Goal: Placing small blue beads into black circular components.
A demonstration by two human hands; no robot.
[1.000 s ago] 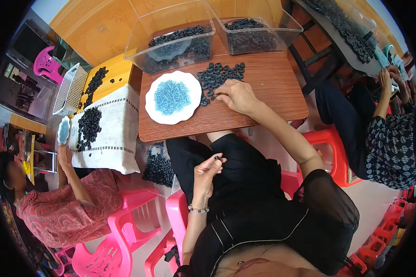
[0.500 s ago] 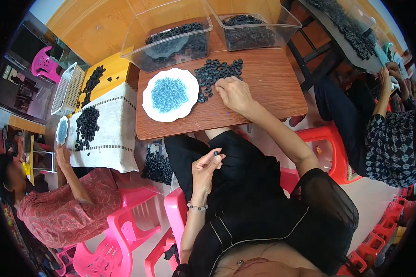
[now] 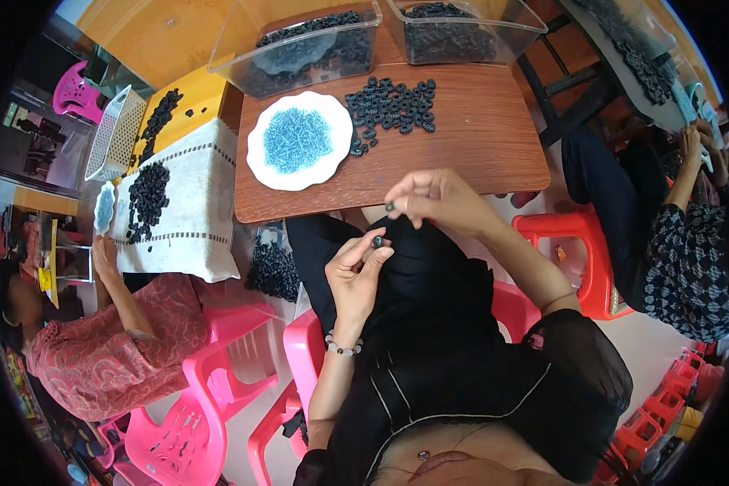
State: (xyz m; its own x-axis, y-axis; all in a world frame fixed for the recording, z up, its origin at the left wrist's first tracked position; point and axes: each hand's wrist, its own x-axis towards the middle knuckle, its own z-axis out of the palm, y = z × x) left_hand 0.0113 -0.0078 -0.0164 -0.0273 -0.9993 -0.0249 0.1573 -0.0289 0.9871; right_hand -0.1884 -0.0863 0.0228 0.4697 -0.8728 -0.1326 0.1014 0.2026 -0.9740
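Our left hand (image 3: 351,279) and right hand (image 3: 439,202) each pinch one dark piece (image 3: 377,241), a loose pile (image 3: 393,105) remaining beside the plate (image 3: 261,173).

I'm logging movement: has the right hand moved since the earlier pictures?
Yes: against the brown table, the right hand moved from the black pieces toward its near edge.

Plate (image 3: 339,134) white, beads (image 3: 298,142) blue; pieces (image 3: 393,105) black (tabletop (image 3: 482,138) brown, wood-grained).
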